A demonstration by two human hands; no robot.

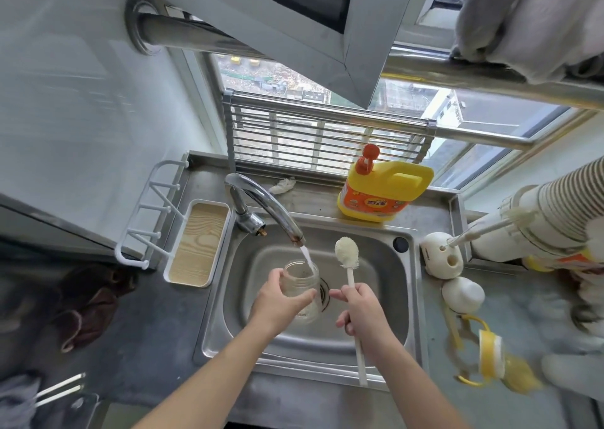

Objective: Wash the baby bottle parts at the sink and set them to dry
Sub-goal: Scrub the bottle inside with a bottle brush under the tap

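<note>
Head view: detergent (385, 190) and tray (196, 242) are sitting beside the sink (310, 338); tap (261, 200) is pouring into the clear bottle (300, 278) the left hand (277, 304) is gripping; right hand (362, 311) is holding a brush (347, 253).

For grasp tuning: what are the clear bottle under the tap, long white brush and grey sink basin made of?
Clear bottle: transparent plastic or glass, glossy; see-through wall. Long white brush: matte plastic-looking handle, fuzzy cream head. Grey sink basin: likely brushed stainless steel; soft metallic reflections.
</note>
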